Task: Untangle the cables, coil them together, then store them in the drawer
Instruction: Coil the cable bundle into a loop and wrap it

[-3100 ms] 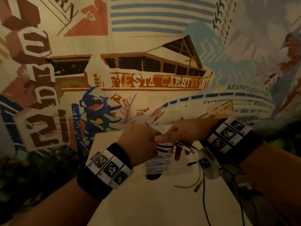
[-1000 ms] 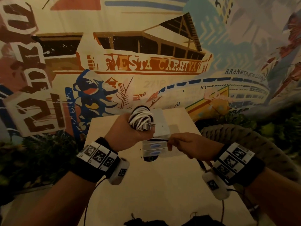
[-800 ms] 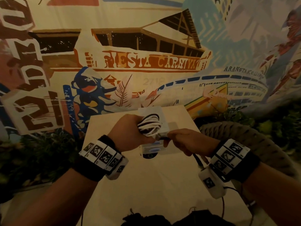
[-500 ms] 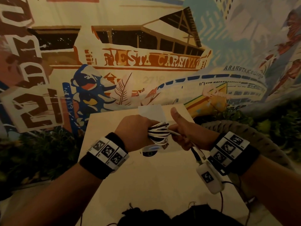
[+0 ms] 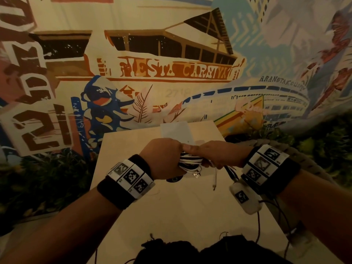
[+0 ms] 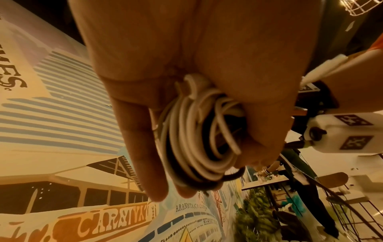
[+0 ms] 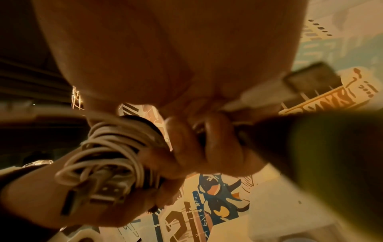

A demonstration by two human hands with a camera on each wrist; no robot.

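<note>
A coil of white and black cables (image 5: 190,162) hangs between my two hands above the pale table (image 5: 171,210). My left hand (image 5: 165,159) grips the coil, its fingers curled through the loops (image 6: 196,139). My right hand (image 5: 215,155) meets it from the right and pinches the loose cable ends against the coil (image 7: 111,147). A USB plug (image 5: 197,175) sticks out under the coil, and a thin white end (image 5: 215,178) dangles toward the table. Behind the hands stands the small drawer unit (image 5: 177,130); only its white top shows.
A painted mural wall (image 5: 171,73) rises right behind the table. Green plants (image 5: 38,178) flank it on both sides. A thick rope-like roll (image 5: 304,161) lies at the right. Thin black wires (image 5: 258,225) trail from my right wrist over the table's right part.
My left hand has tipped the coil from upright and lowered it. My right hand has moved in from the right until both hands meet on the coil.
</note>
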